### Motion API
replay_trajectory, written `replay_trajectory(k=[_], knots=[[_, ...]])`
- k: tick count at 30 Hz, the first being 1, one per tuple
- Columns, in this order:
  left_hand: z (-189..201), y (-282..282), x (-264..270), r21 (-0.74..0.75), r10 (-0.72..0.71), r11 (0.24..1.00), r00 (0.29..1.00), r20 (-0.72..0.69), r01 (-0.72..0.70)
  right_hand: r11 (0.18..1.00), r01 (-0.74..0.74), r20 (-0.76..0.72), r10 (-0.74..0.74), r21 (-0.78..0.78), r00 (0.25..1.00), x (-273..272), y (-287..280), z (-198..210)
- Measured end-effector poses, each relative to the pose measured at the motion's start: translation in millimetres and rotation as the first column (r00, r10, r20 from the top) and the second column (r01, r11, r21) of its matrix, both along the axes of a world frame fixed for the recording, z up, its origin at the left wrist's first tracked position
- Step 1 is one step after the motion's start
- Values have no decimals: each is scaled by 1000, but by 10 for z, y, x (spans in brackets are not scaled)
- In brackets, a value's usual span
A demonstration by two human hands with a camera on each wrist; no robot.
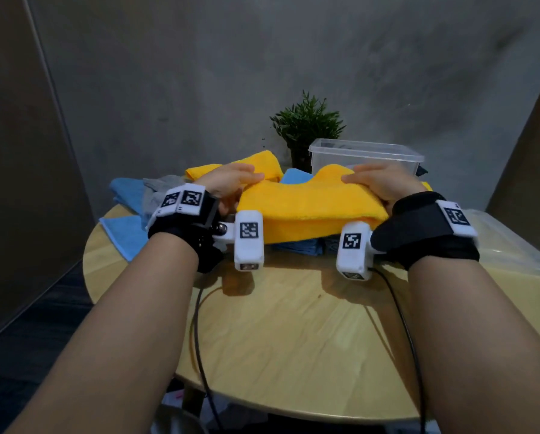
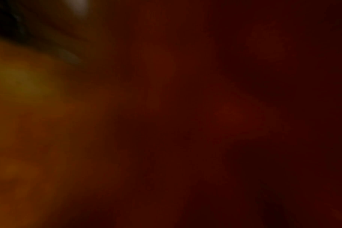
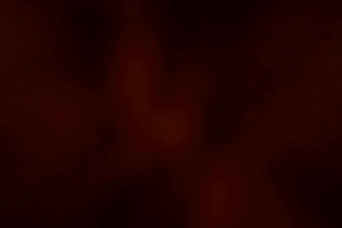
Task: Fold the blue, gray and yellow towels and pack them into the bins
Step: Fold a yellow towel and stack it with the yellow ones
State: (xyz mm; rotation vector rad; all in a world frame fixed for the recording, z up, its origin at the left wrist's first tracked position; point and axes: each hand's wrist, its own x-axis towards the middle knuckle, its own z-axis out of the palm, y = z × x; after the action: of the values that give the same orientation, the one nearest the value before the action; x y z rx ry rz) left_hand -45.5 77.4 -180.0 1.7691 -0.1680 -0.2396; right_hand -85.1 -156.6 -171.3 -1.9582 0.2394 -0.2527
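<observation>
A thick, fluffy yellow towel (image 1: 309, 211), folded into a long band, is being held at both ends above the round pale-wood worktop (image 1: 293, 339). The left hand (image 1: 231, 186) is being kept at the towel's left end, fingers laid over the top edge and the thumb tucked underneath, so the cloth is being pinched there. The right hand (image 1: 381, 183) is being kept at the right end in the same way, fingers curled over the raised far edge. The towel's middle is being left to sag between the two hands.

A second yellow towel (image 1: 262, 164) is being seen just behind the left hand, and crumpled blue towels (image 1: 124, 189) with a gray towel (image 1: 162, 186) are lying to the left of it. More blue and gray cloth (image 1: 303, 245) is being glimpsed under the held towel. A clear plastic bin (image 1: 365, 155) is standing just beyond the right hand, with a small green potted plant (image 1: 306, 126) behind it. A clear plastic lid (image 1: 513, 245) is lying to the right of the right wrist. Both wrist views are being rendered dark and blurred, so nothing is being made out there.
</observation>
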Motion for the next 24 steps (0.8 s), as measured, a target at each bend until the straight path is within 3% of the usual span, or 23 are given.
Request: replay_trajectory(k=[2, 9, 12, 15, 18, 21, 24], knots=[[-18, -8, -10, 145, -46, 989, 997, 60, 37, 998, -43, -26, 42, -43, 999, 37, -17, -36], [-4, -11, -71, 149, -250, 960, 966, 68, 238, 975, -223, -60, 222, -1, 973, -34, -23, -8], [26, 56, -58, 177, -230, 963, 961, 155, 202, 969, -240, -35, 239, -64, 971, -110, 25, 34], [74, 46, -102, 261, -197, 957, 943, 267, 126, 954, -139, 48, 158, -267, 986, -154, 118, 115], [127, -96, -171, 479, -164, 876, 905, 393, -50, 860, -10, 151, 101, -510, 983, -202, 344, 204], [119, -225, -169, 473, -154, 875, 865, 477, -105, 713, 98, 261, 123, -694, 957, -264, 624, 221], [128, -258, -156, 446, -137, 884, 836, 531, -138, 621, 85, 251, 186, -780, 950, -262, 829, 175]])
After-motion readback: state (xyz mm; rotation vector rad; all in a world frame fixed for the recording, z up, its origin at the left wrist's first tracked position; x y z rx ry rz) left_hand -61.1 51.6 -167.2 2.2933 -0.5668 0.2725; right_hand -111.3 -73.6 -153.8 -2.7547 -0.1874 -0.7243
